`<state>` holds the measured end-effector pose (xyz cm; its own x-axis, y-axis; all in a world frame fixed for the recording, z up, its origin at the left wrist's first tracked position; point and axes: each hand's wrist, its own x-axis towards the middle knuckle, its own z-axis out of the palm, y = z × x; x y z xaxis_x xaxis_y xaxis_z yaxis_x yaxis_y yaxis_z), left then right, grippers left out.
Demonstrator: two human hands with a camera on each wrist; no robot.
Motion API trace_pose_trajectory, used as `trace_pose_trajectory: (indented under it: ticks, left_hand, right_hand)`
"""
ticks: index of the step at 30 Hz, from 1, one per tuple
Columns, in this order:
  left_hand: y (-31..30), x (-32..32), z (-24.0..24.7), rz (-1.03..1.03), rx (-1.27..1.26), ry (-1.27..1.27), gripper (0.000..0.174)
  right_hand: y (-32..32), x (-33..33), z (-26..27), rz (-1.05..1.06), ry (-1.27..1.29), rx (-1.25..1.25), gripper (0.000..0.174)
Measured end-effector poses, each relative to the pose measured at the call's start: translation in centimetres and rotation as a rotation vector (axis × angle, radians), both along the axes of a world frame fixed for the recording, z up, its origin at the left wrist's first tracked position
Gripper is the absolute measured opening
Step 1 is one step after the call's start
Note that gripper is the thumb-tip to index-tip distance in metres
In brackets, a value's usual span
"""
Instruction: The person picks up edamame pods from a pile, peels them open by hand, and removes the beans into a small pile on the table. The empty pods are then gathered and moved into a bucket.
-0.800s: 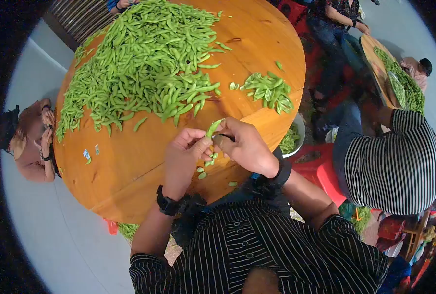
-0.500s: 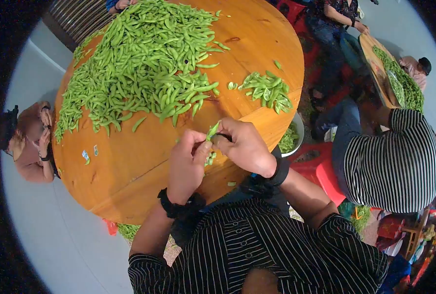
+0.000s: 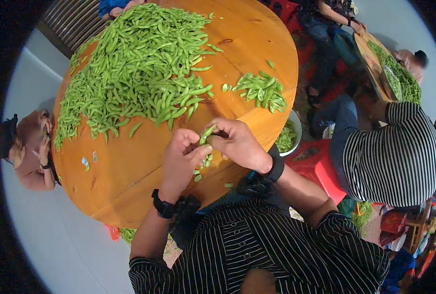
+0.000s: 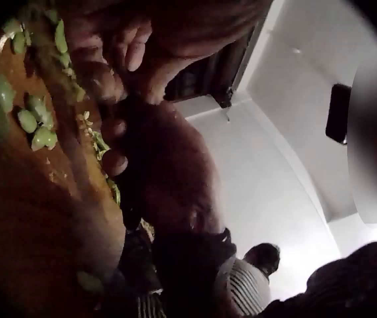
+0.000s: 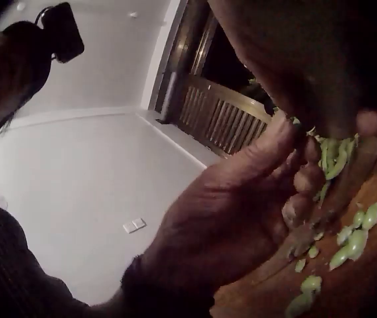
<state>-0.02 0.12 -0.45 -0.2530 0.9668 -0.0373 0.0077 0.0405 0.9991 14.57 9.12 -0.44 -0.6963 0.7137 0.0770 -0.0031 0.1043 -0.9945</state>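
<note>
Just above the near part of the round table (image 3: pixel 125 171), a green edamame pod (image 3: pixel 207 133) is pinched between both hands. My left hand (image 3: pixel 179 159) grips its lower end with thumb and curled fingers. From the other side my right hand (image 3: pixel 245 147) pinches the upper end. Several shelled beans (image 3: pixel 198 178) lie on the wood below the fingers; the left wrist view shows such beans (image 4: pixel 37 122) close by, and the right wrist view shows beans (image 5: pixel 355 242) beside the dark, shadowed hands. Fingers hide part of the pod.
A large heap of pods (image 3: pixel 139 73) covers the table's far left. A smaller pile of opened pods (image 3: pixel 262 90) sits at right. Beyond the edge stand a white bowl (image 3: pixel 296 128) of green pods and a red stool (image 3: pixel 316 164). People sit around, one in a striped shirt (image 3: pixel 394 157).
The hands have stayed together on the pod, turning it and shifting their fingers along it. The shelled beans beneath were mostly covered by the left hand half a second ago and show again now.
</note>
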Motion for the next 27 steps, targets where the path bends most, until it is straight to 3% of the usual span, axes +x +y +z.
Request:
trace_pose_trajectory:
  ticks: [2, 6, 11, 15, 17, 24, 27]
  left_hand:
    - [0.0, -0.1, 0.2, 0.002, -0.066, -0.108, 0.019]
    - [0.0, -1.0, 0.2, -0.073, -0.077, -0.187, 0.014]
    - [0.0, -1.5, -1.1, -0.126, -0.134, -0.621, 0.008]
    - [0.2, -1.0, -0.8, -0.099, -0.184, -0.441, 0.006]
    - [-0.1, -0.5, -0.7, -0.034, -0.184, 0.039, 0.007]
    - [-0.1, -0.2, -0.6, -0.016, -0.142, 0.018, 0.014]
    - [0.1, -0.2, -0.8, -0.002, -0.217, -0.158, 0.015]
  right_hand:
    - [0.1, 0.2, 0.2, 0.062, 0.014, -0.206, 0.01]
    - [0.3, 0.3, 0.4, 0.114, 0.044, -0.297, 0.01]
    - [0.2, 0.4, 0.3, 0.156, 0.032, -0.447, 0.011]
    - [0.3, 0.3, -0.7, 0.111, 0.019, -0.399, 0.011]
    - [0.2, 0.3, -0.9, 0.077, -0.078, -0.3, 0.011]
    - [-0.6, -0.2, -0.4, -0.051, -0.003, -0.105, 0.005]
    - [-0.8, -0.2, -1.2, -0.084, -0.003, 0.03, 0.003]
